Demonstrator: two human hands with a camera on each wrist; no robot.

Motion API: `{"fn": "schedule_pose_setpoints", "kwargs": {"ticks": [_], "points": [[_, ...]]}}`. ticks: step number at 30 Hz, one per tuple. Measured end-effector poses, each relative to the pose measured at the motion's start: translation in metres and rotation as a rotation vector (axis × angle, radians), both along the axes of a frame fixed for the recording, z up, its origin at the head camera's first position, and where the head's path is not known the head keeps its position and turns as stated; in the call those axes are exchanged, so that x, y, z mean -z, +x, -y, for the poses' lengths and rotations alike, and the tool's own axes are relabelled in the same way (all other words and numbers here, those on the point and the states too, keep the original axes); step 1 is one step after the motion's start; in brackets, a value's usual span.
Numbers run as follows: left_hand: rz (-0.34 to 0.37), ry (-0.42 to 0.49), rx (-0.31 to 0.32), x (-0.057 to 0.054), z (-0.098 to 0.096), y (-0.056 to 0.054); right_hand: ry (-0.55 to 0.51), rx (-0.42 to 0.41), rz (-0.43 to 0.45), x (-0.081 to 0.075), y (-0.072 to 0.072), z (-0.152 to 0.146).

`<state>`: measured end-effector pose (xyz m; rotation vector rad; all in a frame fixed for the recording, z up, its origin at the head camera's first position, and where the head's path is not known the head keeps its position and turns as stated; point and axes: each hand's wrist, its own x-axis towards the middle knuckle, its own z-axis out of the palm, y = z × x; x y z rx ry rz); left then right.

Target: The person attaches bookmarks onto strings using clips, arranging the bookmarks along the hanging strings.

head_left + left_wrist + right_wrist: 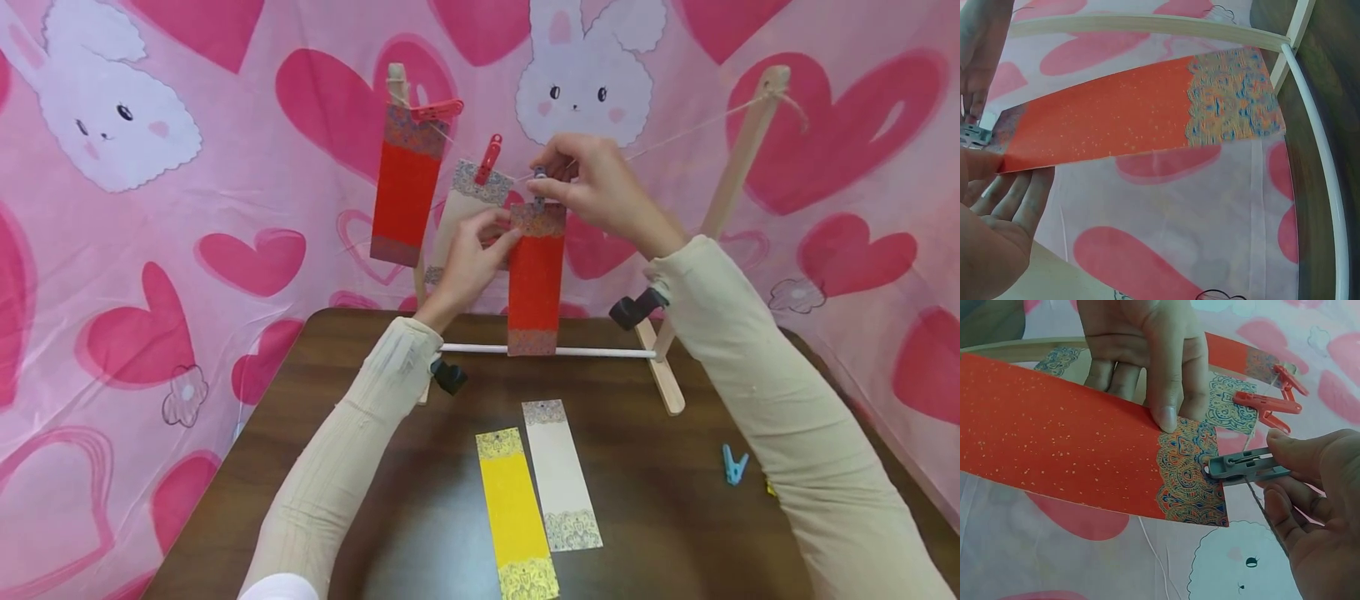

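Observation:
A red paper strip with patterned ends (pixel 536 279) hangs upright in front of the string. My left hand (pixel 477 250) pinches its left edge near the top, thumb in front and fingers behind, as the right wrist view shows. Between thumb and fingers my right hand (pixel 592 183) pinches a grey clothespin (pixel 1247 467), whose jaws sit on the strip's patterned top end by the string (pixel 1262 509). Left of it, a white strip (pixel 457 208) hangs from a red clothespin (pixel 488 158), partly hidden by my left hand. Farther left another red strip (pixel 407 192) hangs from a red clothespin (pixel 438 110).
The string runs between two wooden posts (pixel 742 158), joined low down by a white rod (pixel 600 352). On the brown table (pixel 637 500) lie a yellow strip (pixel 513 508), a white strip (pixel 561 475) and a blue clothespin (pixel 733 465). A small yellow object (pixel 770 487) is mostly hidden by the right sleeve.

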<state>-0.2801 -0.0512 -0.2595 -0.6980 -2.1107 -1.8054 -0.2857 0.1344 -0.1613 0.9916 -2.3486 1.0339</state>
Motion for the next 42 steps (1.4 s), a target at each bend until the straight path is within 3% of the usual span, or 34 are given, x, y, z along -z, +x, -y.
{"fn": "schedule_pose_setpoints", "kwargs": {"ticks": [14,19,25,29,36,42], "points": [[0.036,0.059,0.055,-0.001,0.009,0.003,0.067,0.054,0.065,-0.001,-0.004,0.004],[0.071,-0.029,0.055,0.015,0.022,0.009,0.011,0.070,0.030,0.008,-0.001,0.004],[0.050,-0.108,0.061,0.041,0.045,0.019,-0.033,0.106,-0.163,0.019,0.017,-0.001],[0.055,-0.147,0.078,0.051,0.060,0.026,-0.075,0.143,-0.273,0.023,0.030,-0.016],[0.105,-0.184,0.073,0.040,0.068,0.059,-0.056,0.174,-0.274,0.043,0.046,-0.045],[0.115,-0.213,0.040,0.062,0.076,0.065,-0.053,0.182,-0.247,0.069,0.060,-0.067]]}}
